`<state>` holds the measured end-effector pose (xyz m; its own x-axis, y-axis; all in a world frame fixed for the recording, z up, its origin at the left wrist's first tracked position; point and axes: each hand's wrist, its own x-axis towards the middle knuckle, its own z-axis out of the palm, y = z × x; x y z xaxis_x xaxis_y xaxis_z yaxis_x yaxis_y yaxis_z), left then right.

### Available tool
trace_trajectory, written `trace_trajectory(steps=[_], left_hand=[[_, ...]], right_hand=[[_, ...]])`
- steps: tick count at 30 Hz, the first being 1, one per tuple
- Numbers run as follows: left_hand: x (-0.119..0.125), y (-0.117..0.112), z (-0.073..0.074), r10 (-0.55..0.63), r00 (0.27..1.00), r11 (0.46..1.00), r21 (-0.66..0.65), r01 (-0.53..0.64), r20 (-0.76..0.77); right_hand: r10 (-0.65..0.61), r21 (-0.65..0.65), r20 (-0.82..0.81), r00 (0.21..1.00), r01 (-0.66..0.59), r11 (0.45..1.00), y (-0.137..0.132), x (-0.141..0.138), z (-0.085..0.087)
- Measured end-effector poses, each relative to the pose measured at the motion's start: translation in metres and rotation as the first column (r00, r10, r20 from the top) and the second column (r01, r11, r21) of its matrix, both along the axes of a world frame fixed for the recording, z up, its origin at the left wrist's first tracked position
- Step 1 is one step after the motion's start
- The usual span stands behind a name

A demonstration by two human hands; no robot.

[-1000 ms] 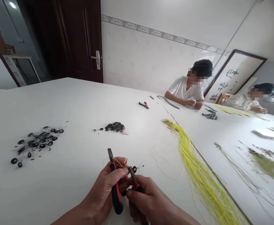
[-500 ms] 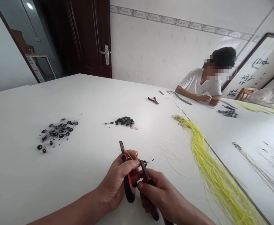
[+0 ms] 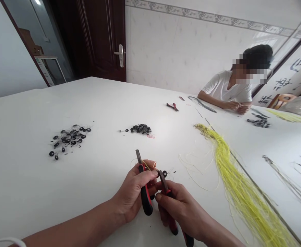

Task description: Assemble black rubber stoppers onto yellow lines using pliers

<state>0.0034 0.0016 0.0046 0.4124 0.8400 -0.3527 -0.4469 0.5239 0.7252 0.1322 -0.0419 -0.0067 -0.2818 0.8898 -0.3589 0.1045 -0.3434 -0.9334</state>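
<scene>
My left hand [image 3: 137, 183] is closed around a pair of pliers [image 3: 145, 197] with red and black handles, their jaws pointing up and away. A yellow cord [image 3: 145, 165] runs by its fingers, and thumb and forefinger pinch something small that I cannot make out. In my right hand [image 3: 177, 207] is a second pair of pliers [image 3: 163, 181], jaw tips close to the left thumb tip. Just past those tips shows a small black ring-shaped piece [image 3: 165, 174] with thin strands. Whether the right jaws grip it is too small to tell.
Loose black ring pieces [image 3: 72, 139] lie to the left, and a denser black pile [image 3: 141, 129] sits ahead. Yellow cords [image 3: 232, 178] stretch along the right beside a thin dark rod [image 3: 243, 168]. Farther back are other pliers [image 3: 172, 107] and a person [image 3: 230, 89] leaning on the table.
The view has shifted a little, so the table's contents appear slightly farther right and higher. Both hands keep nearly the same pose, each still holding its pliers.
</scene>
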Motion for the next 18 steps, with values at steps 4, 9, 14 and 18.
trace_trajectory(steps=[4, 9, 14, 18], left_hand=[[0.001, 0.001, 0.001, -0.017, 1.0, 1.0, -0.013, 0.017, -0.012], [-0.001, 0.004, 0.005, -0.053, 0.998, 0.999, -0.014, 0.053, -0.035], [-0.004, 0.011, 0.003, -0.09, 0.994, 0.995, -0.045, 0.088, -0.054], [-0.008, 0.012, 0.003, -0.166, 0.986, 0.986, -0.038, 0.165, -0.02]], right_hand=[[-0.042, 0.008, -0.006, 0.999, 0.042, 0.999, 0.0, -0.001, 0.002], [-0.053, -0.018, -0.014, 0.998, 0.053, 0.998, 0.004, -0.003, -0.001], [-0.106, 0.007, -0.01, 0.994, 0.106, 0.994, 0.01, -0.001, -0.004], [-0.118, 0.027, 0.017, 0.993, 0.117, 0.993, 0.011, 0.002, -0.004]])
